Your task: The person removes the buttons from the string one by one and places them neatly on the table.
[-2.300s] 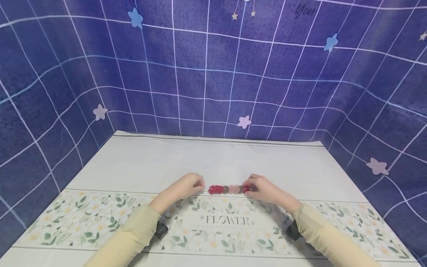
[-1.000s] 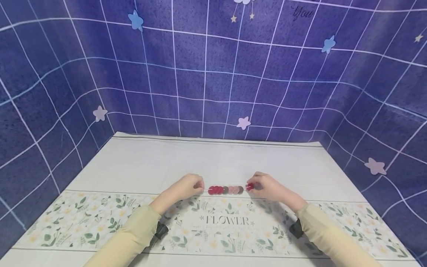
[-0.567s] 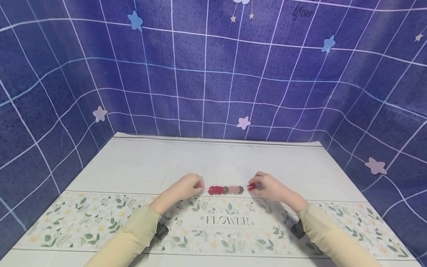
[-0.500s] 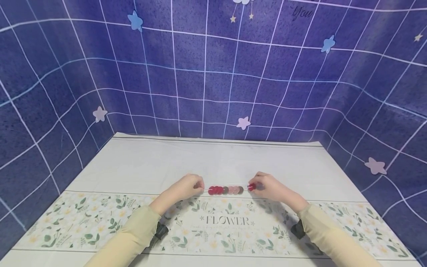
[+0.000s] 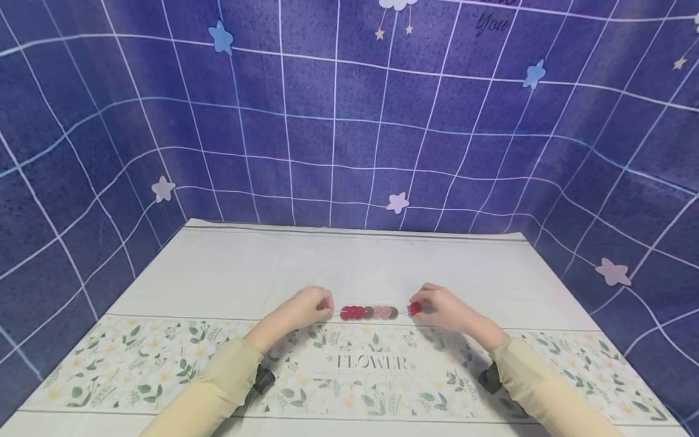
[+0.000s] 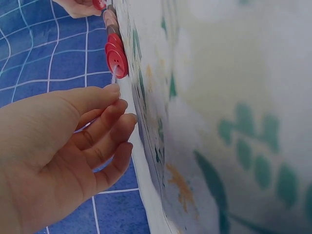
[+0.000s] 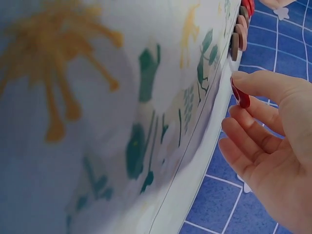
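Observation:
A row of several buttons (image 5: 368, 312), red, brown and pink, is strung on a thin clear thread just above the tablecloth (image 5: 349, 273). My left hand (image 5: 306, 308) pinches the thread's left end beside the red buttons (image 6: 116, 57). My right hand (image 5: 439, 308) pinches a single red button (image 5: 414, 308) at the thread's right end, a small gap away from the row. That button (image 7: 240, 95) shows between thumb and forefinger in the right wrist view, with the row (image 7: 239, 34) beyond it.
The white tablecloth carries a floral band with the word FLOWER (image 5: 372, 362) near the front edge. Blue grid-patterned backdrop walls (image 5: 349, 121) with paper stars close in the table on three sides.
My right hand has drawn one red button rightward off the end of the row, opening a small gap. The left hand has stayed in place.

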`<state>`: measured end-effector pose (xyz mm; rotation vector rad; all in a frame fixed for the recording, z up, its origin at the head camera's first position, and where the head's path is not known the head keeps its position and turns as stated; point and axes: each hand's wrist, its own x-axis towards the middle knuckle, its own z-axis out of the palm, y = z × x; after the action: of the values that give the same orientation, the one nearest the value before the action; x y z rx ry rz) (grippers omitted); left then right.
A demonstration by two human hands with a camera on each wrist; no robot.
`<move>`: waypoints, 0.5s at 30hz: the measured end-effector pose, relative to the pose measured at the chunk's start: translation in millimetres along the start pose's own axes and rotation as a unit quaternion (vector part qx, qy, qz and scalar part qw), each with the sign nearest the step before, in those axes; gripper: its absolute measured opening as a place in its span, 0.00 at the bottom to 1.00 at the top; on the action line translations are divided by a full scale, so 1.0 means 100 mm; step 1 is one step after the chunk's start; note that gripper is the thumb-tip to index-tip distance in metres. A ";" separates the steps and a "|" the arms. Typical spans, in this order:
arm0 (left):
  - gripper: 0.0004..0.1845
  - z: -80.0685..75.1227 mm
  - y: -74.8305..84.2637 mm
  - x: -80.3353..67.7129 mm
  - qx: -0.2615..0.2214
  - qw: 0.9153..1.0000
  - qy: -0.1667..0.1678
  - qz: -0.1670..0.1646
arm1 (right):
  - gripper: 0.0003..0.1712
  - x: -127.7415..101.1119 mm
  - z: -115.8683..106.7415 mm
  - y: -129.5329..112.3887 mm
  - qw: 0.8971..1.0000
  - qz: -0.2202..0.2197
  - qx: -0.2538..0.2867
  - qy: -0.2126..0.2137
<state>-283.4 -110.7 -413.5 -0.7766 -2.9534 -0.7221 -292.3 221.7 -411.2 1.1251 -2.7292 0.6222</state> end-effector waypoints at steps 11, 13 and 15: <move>0.03 0.01 0.00 0.01 -0.004 1.000 -0.010 -0.009 | 0.16 -0.05 -0.05 0.03 1.000 0.024 0.001 -0.007; 0.03 0.01 0.00 0.01 -0.003 1.000 -0.010 -0.010 | 0.16 -0.06 -0.06 0.04 0.999 0.031 -0.001 -0.010; 0.03 0.01 0.00 0.01 -0.003 1.000 -0.011 -0.009 | 0.17 -0.08 -0.07 0.04 0.999 0.037 -0.005 -0.012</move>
<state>-284.4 -109.6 -413.9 -0.7628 -2.9828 -0.7301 -289.7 231.6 -408.3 1.0400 -2.8030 0.6069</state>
